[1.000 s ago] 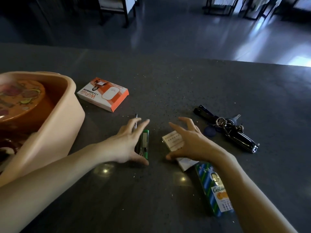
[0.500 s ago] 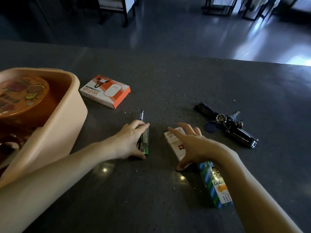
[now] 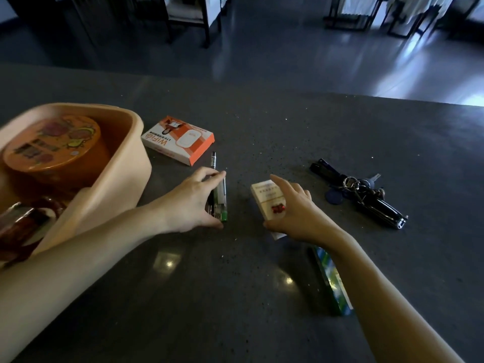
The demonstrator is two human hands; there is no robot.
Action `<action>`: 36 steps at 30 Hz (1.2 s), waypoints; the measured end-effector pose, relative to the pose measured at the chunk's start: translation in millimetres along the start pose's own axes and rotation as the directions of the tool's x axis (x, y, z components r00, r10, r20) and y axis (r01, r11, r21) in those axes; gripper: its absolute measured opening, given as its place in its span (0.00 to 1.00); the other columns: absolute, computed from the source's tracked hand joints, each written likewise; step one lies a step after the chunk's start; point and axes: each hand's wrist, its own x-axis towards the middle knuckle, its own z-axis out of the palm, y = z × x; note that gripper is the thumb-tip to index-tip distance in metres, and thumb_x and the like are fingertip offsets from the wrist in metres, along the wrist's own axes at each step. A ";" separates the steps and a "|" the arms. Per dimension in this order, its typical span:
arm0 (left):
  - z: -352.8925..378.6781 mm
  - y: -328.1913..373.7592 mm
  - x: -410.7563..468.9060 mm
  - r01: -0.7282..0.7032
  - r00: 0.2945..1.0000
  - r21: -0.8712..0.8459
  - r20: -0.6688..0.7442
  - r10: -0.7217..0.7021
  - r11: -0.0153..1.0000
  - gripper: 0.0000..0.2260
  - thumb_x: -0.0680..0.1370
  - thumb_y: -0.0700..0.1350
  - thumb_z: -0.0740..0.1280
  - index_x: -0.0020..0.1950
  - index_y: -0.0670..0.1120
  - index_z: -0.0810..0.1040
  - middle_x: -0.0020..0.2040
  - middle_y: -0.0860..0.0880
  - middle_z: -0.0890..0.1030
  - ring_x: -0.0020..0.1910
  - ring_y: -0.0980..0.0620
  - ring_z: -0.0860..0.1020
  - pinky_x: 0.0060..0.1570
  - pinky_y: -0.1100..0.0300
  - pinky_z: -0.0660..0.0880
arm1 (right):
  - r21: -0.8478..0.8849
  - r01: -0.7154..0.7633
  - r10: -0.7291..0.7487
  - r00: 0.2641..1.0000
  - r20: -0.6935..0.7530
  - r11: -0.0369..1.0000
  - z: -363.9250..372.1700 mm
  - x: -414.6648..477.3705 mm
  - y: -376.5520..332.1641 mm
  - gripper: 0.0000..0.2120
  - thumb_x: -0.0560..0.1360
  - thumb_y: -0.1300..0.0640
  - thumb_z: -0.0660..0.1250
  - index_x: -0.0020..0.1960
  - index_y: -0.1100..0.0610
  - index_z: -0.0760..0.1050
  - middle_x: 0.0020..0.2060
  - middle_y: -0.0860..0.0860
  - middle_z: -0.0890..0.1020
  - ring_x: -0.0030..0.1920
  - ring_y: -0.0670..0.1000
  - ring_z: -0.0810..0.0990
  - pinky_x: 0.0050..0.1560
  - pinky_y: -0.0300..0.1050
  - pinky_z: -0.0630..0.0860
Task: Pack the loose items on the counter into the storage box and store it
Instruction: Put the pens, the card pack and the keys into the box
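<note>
A beige storage box (image 3: 136,163) stands at the left of the dark counter (image 3: 262,132), with an orange round tin (image 3: 52,145) inside. My left hand (image 3: 192,203) grips a green lighter (image 3: 222,213) and a pen (image 3: 214,161) together, thumb under them, fingers over. My right hand (image 3: 293,210) holds a small white pack (image 3: 267,197) with a red mark, thumb at its near end, fingers along its right side. An orange and white WiFi box (image 3: 180,138) lies beyond my left hand. A bunch of keys (image 3: 361,189) lies to the right. A green and blue carton (image 3: 332,279) lies under my right forearm.
A dark glossy thing (image 3: 23,224) sits in the near part of the storage box. Beyond the counter's far edge there is a dark shiny floor with chair legs (image 3: 188,22) and metal frames (image 3: 361,14).
My left hand has closed round the lighter and pen. My right hand has closed on the white pack and turned it, so its red mark shows. The view shifted slightly.
</note>
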 end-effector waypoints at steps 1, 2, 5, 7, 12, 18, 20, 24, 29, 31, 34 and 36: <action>-4.6 0.6 -5.1 0.004 1.000 -0.003 -0.022 -0.004 1.000 0.45 0.66 0.48 0.76 0.76 0.49 0.52 0.73 0.52 0.56 0.70 0.51 0.63 0.66 0.60 0.63 | 0.010 0.011 -0.011 1.000 -0.013 1.000 0.7 1.6 -5.8 0.46 0.66 0.51 0.73 0.73 0.42 0.47 0.69 0.51 0.60 0.67 0.55 0.57 0.62 0.56 0.64; -9.8 1.1 -11.4 0.007 0.999 0.002 -0.053 -0.007 1.000 0.45 0.66 0.49 0.76 0.76 0.49 0.52 0.73 0.53 0.56 0.70 0.51 0.62 0.66 0.61 0.62 | 0.023 0.022 -0.022 1.000 -0.022 1.000 1.7 3.1 -12.7 0.45 0.66 0.51 0.73 0.73 0.42 0.48 0.69 0.51 0.61 0.67 0.54 0.57 0.61 0.55 0.64; -30.9 0.6 -36.7 0.011 0.985 0.058 -0.171 -0.001 0.998 0.47 0.65 0.53 0.76 0.76 0.50 0.52 0.73 0.53 0.55 0.71 0.53 0.58 0.65 0.64 0.55 | 0.048 0.076 -0.073 0.996 -0.056 0.996 5.7 7.9 -39.1 0.44 0.66 0.53 0.72 0.73 0.41 0.49 0.69 0.50 0.62 0.67 0.54 0.58 0.58 0.53 0.65; -50.5 -2.6 -58.1 0.014 0.975 0.072 -0.224 0.003 0.997 0.48 0.63 0.55 0.76 0.76 0.50 0.53 0.73 0.53 0.56 0.70 0.54 0.59 0.67 0.64 0.55 | 0.069 0.109 -0.102 0.990 -0.092 0.992 8.0 9.8 -62.1 0.44 0.65 0.54 0.72 0.73 0.42 0.50 0.68 0.50 0.63 0.67 0.54 0.60 0.53 0.49 0.66; -106.1 -39.2 -114.7 -0.004 0.953 0.113 -0.301 0.037 0.994 0.47 0.62 0.54 0.76 0.75 0.51 0.55 0.72 0.56 0.58 0.62 0.64 0.58 0.61 0.76 0.54 | 0.145 0.195 -0.173 0.973 -0.150 0.970 17.8 9.5 -139.1 0.43 0.65 0.52 0.73 0.72 0.41 0.52 0.66 0.51 0.66 0.65 0.55 0.65 0.59 0.60 0.71; -152.8 -119.4 -169.9 0.042 0.955 0.023 -0.295 -0.033 0.999 0.49 0.57 0.59 0.72 0.75 0.55 0.54 0.70 0.61 0.57 0.61 0.61 0.61 0.61 0.63 0.62 | 0.217 0.317 -0.255 0.928 -0.270 0.923 55.6 4.3 -236.0 0.41 0.64 0.53 0.74 0.71 0.44 0.57 0.64 0.50 0.70 0.65 0.52 0.68 0.57 0.47 0.72; -162.8 -147.3 -182.4 0.025 0.960 0.012 -0.281 -0.021 1.000 0.50 0.56 0.60 0.71 0.75 0.55 0.55 0.69 0.61 0.58 0.60 0.61 0.65 0.57 0.68 0.65 | 0.210 0.330 -0.265 0.921 -0.285 0.920 75.3 4.4 -263.7 0.39 0.64 0.53 0.74 0.70 0.44 0.58 0.65 0.49 0.69 0.63 0.50 0.69 0.52 0.42 0.71; -178.8 -186.2 -198.1 -0.002 0.964 -0.025 -0.266 -0.005 1.000 0.49 0.55 0.60 0.71 0.74 0.57 0.55 0.64 0.62 0.60 0.54 0.60 0.71 0.48 0.73 0.68 | 0.124 0.270 -0.242 0.948 -0.205 0.955 115.8 3.0 -299.8 0.41 0.64 0.49 0.74 0.71 0.43 0.56 0.65 0.50 0.67 0.61 0.52 0.69 0.56 0.51 0.73; -182.8 -207.9 -199.9 -0.050 0.975 -0.046 -0.218 0.039 0.998 0.49 0.57 0.59 0.71 0.74 0.57 0.55 0.67 0.59 0.60 0.54 0.59 0.70 0.49 0.78 0.67 | 0.027 0.120 -0.118 0.992 -0.050 0.992 150.8 9.3 -315.6 0.38 0.65 0.47 0.72 0.70 0.43 0.56 0.62 0.50 0.66 0.60 0.54 0.66 0.59 0.57 0.71; -181.1 -214.6 -196.4 -0.068 0.978 -0.037 -0.201 0.060 0.997 0.48 0.60 0.54 0.75 0.75 0.54 0.55 0.69 0.58 0.60 0.57 0.62 0.66 0.47 0.83 0.62 | -0.022 0.079 -0.078 0.997 0.017 0.997 163.4 11.7 -318.6 0.39 0.65 0.45 0.72 0.70 0.45 0.56 0.63 0.52 0.65 0.62 0.56 0.65 0.60 0.52 0.68; -180.4 -221.7 -195.3 -0.068 0.981 -0.033 -0.182 0.061 0.997 0.47 0.63 0.51 0.76 0.75 0.54 0.54 0.69 0.58 0.59 0.59 0.64 0.64 0.46 0.85 0.60 | -0.101 0.058 -0.047 0.993 0.107 0.993 182.2 16.4 -327.7 0.39 0.67 0.45 0.70 0.71 0.48 0.53 0.66 0.55 0.62 0.65 0.58 0.62 0.57 0.49 0.65; -179.6 -226.3 -197.1 -0.068 0.983 -0.048 -0.172 0.058 0.997 0.47 0.63 0.50 0.76 0.75 0.54 0.54 0.69 0.59 0.59 0.59 0.63 0.64 0.47 0.85 0.61 | -0.115 0.043 -0.025 0.989 0.148 0.992 192.1 20.0 -335.8 0.40 0.69 0.46 0.70 0.72 0.50 0.51 0.67 0.57 0.60 0.67 0.59 0.60 0.61 0.51 0.65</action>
